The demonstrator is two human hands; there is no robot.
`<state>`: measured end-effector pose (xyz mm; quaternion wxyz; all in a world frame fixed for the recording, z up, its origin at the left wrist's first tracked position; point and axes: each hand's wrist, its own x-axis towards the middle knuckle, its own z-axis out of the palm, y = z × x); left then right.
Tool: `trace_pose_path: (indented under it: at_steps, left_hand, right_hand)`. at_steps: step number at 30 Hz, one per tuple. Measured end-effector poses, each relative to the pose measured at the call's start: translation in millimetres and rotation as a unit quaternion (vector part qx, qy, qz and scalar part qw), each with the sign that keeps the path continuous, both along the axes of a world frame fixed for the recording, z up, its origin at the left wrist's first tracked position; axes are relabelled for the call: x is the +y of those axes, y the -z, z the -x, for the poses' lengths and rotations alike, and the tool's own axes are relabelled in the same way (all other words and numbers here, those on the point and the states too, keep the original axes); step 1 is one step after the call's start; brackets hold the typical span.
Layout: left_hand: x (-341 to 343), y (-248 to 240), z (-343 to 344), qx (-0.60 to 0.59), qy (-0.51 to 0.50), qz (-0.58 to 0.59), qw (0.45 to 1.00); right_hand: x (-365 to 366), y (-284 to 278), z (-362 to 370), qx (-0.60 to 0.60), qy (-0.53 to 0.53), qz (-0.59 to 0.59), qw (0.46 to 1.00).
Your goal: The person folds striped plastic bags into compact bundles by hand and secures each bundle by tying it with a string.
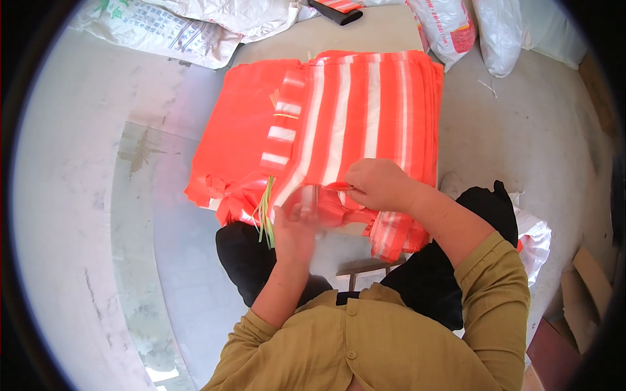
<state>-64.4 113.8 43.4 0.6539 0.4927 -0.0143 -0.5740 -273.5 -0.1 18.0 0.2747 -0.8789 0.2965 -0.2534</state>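
A thick stack of orange-red and white striped plastic bags (355, 117) lies in front of me, with a plain orange-red pile (251, 98) beside it on the left. My right hand (381, 186) pinches the near edge of the striped stack, thumb against fingers. Close by on the left is my left hand (293, 231), its fingers raised at the bag edge and smeared by motion, so its grip is unclear. Crumpled bag ends (398, 238) hang toward my knees. Yellow-green strips (266, 212) dangle beside my left hand. A narrow folded striped band (280, 133) rests between the piles.
White woven sacks (163, 29) lie at the far left. More filled sacks (443, 29) stand at the far right. A dark roll (342, 13) sits at the back. Cardboard pieces (580, 306) lean at the right. My knees are under the near edge of the stack.
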Motion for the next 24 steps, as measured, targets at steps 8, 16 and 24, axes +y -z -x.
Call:
trace_pose_path:
  at_steps: [8, 16, 24]
  left_hand:
    - [0.0, 25.5, -50.6, -0.028, -0.065, 0.054, 0.996]
    - [-0.4, 39.8, -66.4, -0.016, -0.062, -0.017, 0.998]
    - [-1.6, 23.8, -54.0, -0.151, 0.008, -0.062, 0.987]
  right_hand:
    - [6.2, 16.8, -1.7, 0.016, -0.035, 0.119, 0.992]
    - [5.9, 19.6, -1.3, 0.019, -0.049, 0.134, 0.990]
    - [3.8, 19.4, -2.7, 0.057, -0.051, 0.136, 0.988]
